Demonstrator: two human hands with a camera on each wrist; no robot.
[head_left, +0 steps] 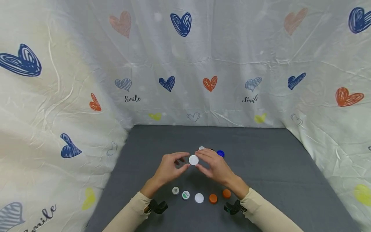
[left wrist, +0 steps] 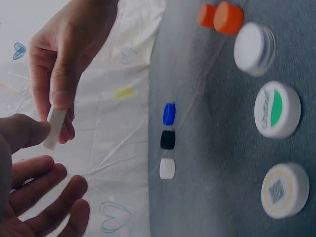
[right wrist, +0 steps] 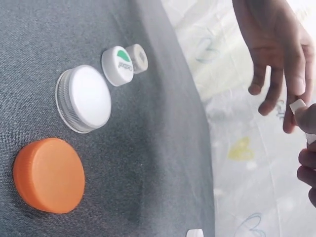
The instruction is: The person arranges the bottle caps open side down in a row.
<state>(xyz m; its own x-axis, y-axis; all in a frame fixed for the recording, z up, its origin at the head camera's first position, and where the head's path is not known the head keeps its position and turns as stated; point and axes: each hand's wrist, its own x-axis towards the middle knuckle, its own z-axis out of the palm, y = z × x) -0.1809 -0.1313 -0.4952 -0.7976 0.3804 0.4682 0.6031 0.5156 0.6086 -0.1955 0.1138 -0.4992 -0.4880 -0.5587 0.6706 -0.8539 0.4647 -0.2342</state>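
Observation:
A flat round white cap is up between my two hands, its round face toward the head camera. My right hand pinches it, with the thumb on its near edge and the fingers behind in the left wrist view. The thumb of my left hand touches its other edge, while that hand's remaining fingers are spread apart. Behind the right hand, a blue cap, a black cap and a small white cap stand in a far row.
Nearer on the grey tabletop lies a curved row: a cap with a grey print, a white cap with a green mark, a ribbed white cap and two orange caps. A heart-printed curtain surrounds the table.

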